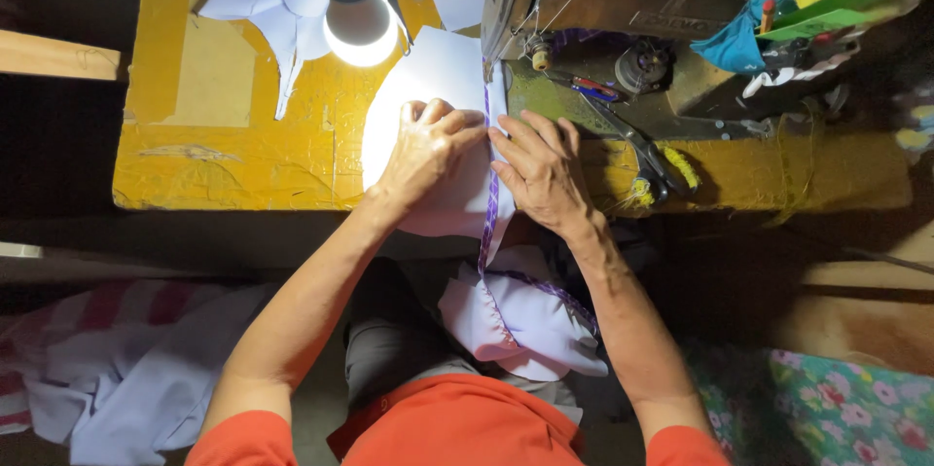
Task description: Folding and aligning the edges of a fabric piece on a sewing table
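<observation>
Both hands, the left hand [428, 150] and right hand [540, 169], press flat on pale cloth [438, 72] with purple ribbon [490, 203] mid-frame, gripping nothing, beside scissors [642, 150].

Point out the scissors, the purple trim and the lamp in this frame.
scissors [637, 147]: head view, on the dark blades near the pivot.
purple trim [490, 208]: head view, on the strip running between the two hands.
lamp [360, 30]: head view, on the lit round face.
</observation>
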